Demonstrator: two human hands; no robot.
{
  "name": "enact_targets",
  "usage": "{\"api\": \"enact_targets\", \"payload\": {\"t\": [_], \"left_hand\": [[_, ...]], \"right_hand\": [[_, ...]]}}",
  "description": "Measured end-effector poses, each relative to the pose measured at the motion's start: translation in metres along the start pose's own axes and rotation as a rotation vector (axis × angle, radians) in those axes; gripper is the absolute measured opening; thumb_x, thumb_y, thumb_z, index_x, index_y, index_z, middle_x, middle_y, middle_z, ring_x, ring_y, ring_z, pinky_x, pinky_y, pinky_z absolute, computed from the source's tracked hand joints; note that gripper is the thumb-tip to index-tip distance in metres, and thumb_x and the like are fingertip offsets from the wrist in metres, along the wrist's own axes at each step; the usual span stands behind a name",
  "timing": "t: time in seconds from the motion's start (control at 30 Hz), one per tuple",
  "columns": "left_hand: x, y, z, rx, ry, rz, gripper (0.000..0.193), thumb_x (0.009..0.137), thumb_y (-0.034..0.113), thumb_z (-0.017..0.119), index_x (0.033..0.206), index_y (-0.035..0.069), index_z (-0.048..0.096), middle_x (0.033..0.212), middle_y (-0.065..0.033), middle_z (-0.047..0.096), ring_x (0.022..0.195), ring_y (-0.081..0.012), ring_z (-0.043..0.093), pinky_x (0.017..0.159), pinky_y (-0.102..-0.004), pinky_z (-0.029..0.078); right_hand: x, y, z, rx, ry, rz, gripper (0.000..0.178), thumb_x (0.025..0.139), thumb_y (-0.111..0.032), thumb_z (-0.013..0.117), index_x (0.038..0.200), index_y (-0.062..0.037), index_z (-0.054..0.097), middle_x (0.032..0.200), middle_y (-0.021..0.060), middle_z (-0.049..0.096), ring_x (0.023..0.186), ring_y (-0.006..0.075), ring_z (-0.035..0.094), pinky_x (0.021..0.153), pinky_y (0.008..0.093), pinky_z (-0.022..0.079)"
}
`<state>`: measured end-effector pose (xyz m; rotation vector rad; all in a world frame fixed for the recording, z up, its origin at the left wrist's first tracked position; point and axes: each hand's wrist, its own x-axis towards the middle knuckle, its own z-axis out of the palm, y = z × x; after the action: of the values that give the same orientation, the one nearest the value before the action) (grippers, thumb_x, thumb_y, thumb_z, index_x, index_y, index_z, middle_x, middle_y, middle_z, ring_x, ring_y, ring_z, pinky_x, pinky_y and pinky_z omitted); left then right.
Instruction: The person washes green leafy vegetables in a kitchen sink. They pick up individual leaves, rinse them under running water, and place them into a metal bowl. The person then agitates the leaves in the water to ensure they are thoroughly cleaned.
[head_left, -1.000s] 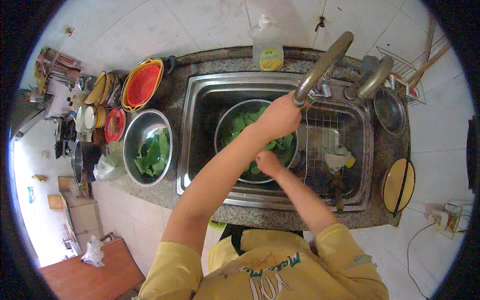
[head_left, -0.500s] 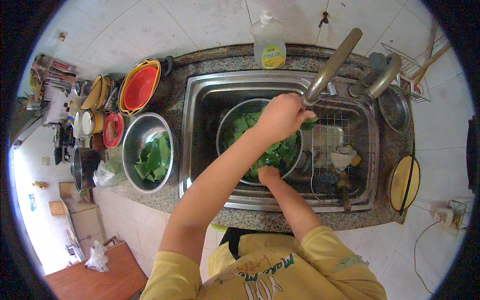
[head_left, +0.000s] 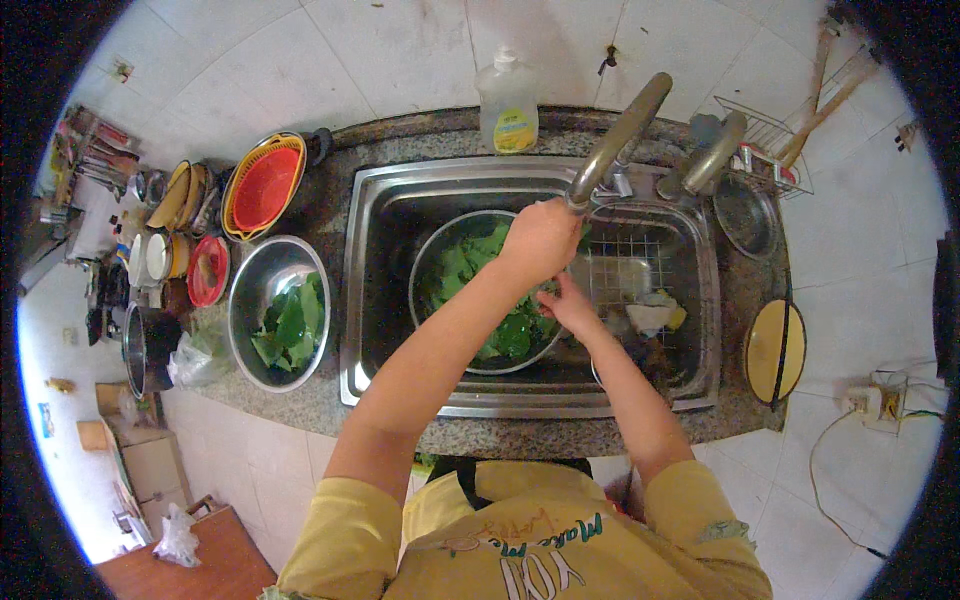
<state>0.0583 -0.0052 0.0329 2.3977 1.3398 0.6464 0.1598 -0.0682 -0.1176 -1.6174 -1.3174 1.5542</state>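
Since the earlier frame the right hand [head_left: 572, 303] has moved away from the near edge of the leaves, going farther back and to the right, while the left hand [head_left: 541, 240] has stayed by the mouth of the tap [head_left: 622, 135]. The view itself has tilted a little too. The change brings the two hands close together, so the handling now appears centred on the spot beneath the tap.

The left fingers curl in a grasp on a leaf [head_left: 584, 236], a dark scrap of it showing at their right side. The right fingers point far and left, partly bent; I cannot tell whether they hold anything. Whether water runs is also too hard to see.

Below the hands, the big bowl [head_left: 424, 290] holds the loose greens [head_left: 512, 335] and sits in the left part of the sink [head_left: 353, 290]. To its right are a wire rack [head_left: 604, 265] and a pale cloth [head_left: 652, 316]. Farther out, a second metal bowl [head_left: 262, 272] with more greens stands on the left counter, and a soap bottle [head_left: 507, 105] stands behind the sink.
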Motion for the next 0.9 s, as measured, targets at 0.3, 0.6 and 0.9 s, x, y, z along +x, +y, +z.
{"api": "enact_targets", "payload": {"t": [0.3, 0.6, 0.9], "left_hand": [[-0.037, -0.026, -0.027, -0.33, 0.225, -0.108, 0.016, 0.066, 0.006, 0.062, 0.08, 0.0, 0.058, 0.079, -0.0147, 0.056, 0.076, -0.0324, 0.054, 0.068, -0.0366, 0.043], [-0.13, -0.061, -0.098, -0.297, 0.276, -0.307, 0.016, 0.07, 0.003, 0.06, 0.086, 0.003, 0.06, 0.084, -0.0102, 0.06, 0.077, -0.0209, 0.057, 0.068, -0.0278, 0.043], [-0.234, -0.111, -0.192, -0.209, 0.604, -0.657, 0.019, 0.074, 0.003, 0.058, 0.093, 0.001, 0.057, 0.089, -0.0098, 0.058, 0.082, -0.0159, 0.054, 0.072, -0.0252, 0.042]], "right_hand": [[-0.026, -0.051, -0.034, -0.013, 0.061, -0.057, 0.03, 0.082, -0.018, 0.056, 0.105, -0.0004, 0.05, 0.084, 0.0033, 0.057, 0.071, 0.0116, 0.056, 0.06, 0.0242, 0.044], [-0.025, -0.087, -0.04, 0.338, -0.092, -0.058, 0.02, 0.085, -0.02, 0.049, 0.097, -0.0037, 0.053, 0.079, 0.003, 0.059, 0.058, 0.0097, 0.054, 0.051, 0.021, 0.041], [-0.015, -0.106, -0.046, -0.213, 0.072, -0.181, 0.021, 0.072, -0.024, 0.066, 0.073, -0.0029, 0.062, 0.055, 0.0027, 0.056, 0.045, 0.0095, 0.049, 0.043, 0.024, 0.039]]}}
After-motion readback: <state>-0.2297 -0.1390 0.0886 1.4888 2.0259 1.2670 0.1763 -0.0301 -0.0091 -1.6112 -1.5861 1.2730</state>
